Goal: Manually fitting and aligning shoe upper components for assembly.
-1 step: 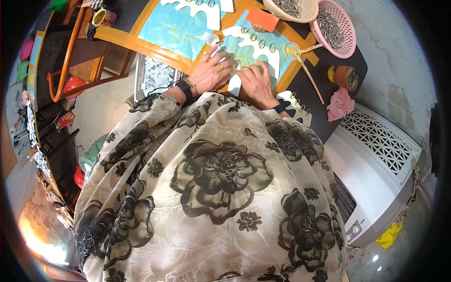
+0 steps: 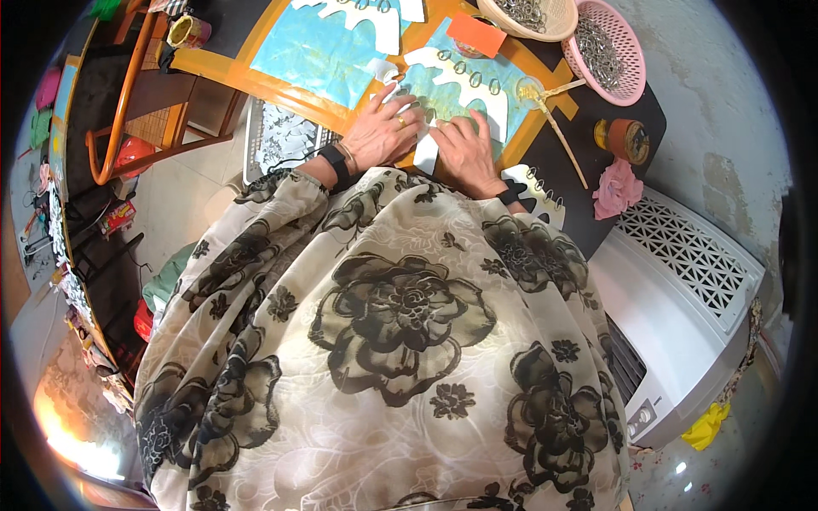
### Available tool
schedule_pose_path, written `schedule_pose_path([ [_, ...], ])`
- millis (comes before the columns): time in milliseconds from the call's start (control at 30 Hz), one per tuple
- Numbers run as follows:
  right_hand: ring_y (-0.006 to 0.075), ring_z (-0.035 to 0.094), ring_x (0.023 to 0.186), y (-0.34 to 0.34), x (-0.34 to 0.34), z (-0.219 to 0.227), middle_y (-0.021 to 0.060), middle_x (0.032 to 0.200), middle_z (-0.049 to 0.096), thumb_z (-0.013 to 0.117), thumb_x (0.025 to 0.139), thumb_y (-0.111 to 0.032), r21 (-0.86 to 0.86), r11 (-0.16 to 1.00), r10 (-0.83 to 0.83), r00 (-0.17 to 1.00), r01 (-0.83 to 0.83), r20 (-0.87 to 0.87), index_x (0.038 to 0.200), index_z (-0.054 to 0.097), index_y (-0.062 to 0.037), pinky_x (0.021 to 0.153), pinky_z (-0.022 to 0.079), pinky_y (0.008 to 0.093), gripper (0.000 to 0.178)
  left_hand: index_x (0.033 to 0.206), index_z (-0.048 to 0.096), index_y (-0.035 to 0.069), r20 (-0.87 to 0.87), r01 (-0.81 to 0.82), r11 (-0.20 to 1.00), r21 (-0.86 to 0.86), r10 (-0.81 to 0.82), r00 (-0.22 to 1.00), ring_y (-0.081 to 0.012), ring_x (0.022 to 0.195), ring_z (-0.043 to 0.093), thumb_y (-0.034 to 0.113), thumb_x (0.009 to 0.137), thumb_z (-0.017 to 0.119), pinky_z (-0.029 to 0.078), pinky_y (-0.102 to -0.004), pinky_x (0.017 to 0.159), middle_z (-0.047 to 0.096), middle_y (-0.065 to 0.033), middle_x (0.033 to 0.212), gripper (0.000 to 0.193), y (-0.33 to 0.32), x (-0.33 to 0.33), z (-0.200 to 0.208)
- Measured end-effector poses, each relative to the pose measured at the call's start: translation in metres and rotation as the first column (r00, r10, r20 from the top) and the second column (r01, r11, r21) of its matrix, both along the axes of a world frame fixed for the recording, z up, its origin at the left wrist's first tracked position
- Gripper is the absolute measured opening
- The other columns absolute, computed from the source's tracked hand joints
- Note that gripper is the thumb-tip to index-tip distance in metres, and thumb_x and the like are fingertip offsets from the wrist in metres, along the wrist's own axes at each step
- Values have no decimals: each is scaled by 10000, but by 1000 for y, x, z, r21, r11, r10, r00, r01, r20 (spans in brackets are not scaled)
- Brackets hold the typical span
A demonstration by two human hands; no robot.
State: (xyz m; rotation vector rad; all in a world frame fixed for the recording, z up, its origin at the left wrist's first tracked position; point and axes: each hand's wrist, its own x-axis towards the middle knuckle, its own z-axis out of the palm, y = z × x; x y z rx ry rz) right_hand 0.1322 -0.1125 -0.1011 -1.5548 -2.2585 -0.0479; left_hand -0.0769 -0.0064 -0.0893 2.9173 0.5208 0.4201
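Note:
My left hand (image 2: 381,134) lies over the near edge of the blue sheet, its fingers bent together over a white strip. My right hand (image 2: 466,152) pinches the same white strip (image 2: 425,160) from the other side, thumb and forefinger close to the left fingertips. The strip's lower end hangs toward my lap, while its upper part is mostly hidden by my fingers. Just beyond my hands, a white scalloped piece (image 2: 452,83) with several metal rings lies on a blue sheet (image 2: 509,128). Another scalloped piece (image 2: 388,34) with rings lies on the left blue sheet (image 2: 311,64).
Farther off stand a cream basket (image 2: 558,25) and a pink basket (image 2: 637,77), both holding metal rings. A brush (image 2: 558,136) rests by a glue-smeared dish. Tape rolls (image 2: 626,140) and a pink cloth (image 2: 618,189) sit at right. A white appliance (image 2: 673,315) stands beside the table.

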Motion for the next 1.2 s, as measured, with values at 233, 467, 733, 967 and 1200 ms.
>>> schedule_pose_path([
  [233,213,566,1145,-7,2,1,4,1132,658,638,878,-123,-41,999,-5,1000,5,-3,1114,699,-99,1141,316,533,245,1186,667,130,-122,98,993,73,-88,989,-227,1380,445,227,881,619,258,-484,1224,573,-6,1362,324,-1,-7,-1],
  [467,261,532,1231,-10,6,-3,19,1215,646,648,887,-122,-70,997,-36,999,34,-28,1142,703,-125,1168,279,562,261,1320,594,198,-110,-8,999,33,12,994,-215,1352,470,240,910,602,231,-519,1232,584,-3,1322,412,-19,-3,-5],
  [733,281,490,1287,-17,33,18,16,1250,641,670,882,-132,-181,983,-58,983,26,-175,1077,732,-130,1188,246,540,204,1359,581,224,-58,-65,998,8,65,996,-208,1326,481,376,924,657,196,-541,1241,598,-1,1249,467,-37,17,-2],
  [967,259,536,1110,21,25,24,4,962,645,693,877,-129,-140,973,-221,919,184,-326,982,750,-136,988,364,443,120,1327,611,231,-100,-46,999,6,46,994,-252,1348,465,446,893,673,203,-559,1236,579,-24,1269,488,-37,20,5],
  [1200,245,551,1045,54,28,24,13,886,647,714,781,-134,-61,998,-24,985,13,-173,797,705,-114,956,376,426,27,1291,632,192,-63,-52,999,-1,52,997,-292,1362,445,437,867,707,230,-554,1232,566,-47,1261,495,-40,24,2],
])
